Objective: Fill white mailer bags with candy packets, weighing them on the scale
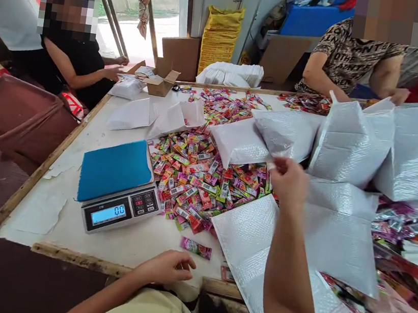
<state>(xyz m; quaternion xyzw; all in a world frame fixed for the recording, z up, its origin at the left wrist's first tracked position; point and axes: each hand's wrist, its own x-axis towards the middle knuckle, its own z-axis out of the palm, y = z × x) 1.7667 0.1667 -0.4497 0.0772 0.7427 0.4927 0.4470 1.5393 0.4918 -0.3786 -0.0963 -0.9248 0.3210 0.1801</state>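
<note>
My right hand [290, 183] reaches forward over the table, its fingers pinched at the near edge of a white bubble mailer [287, 131]. Another filled bubble mailer [241, 141] lies just left of it. Close to the table's front edge rests my left hand [169, 267], fingers loosely bent and apart, with nothing in it. Ahead of that hand lies a single purple snack packet [196, 247]. A heap of small colourful packets [201, 181] spreads across the middle. Under my right forearm is a flat bubble mailer [249, 228].
A digital scale [116, 175] with a blue top reads 0.0 at left. Filled mailers [349, 144] stand at right. An open cardboard box [160, 83] sits at the far edge. One person [79, 57] works at far left, another [351, 67] across the table.
</note>
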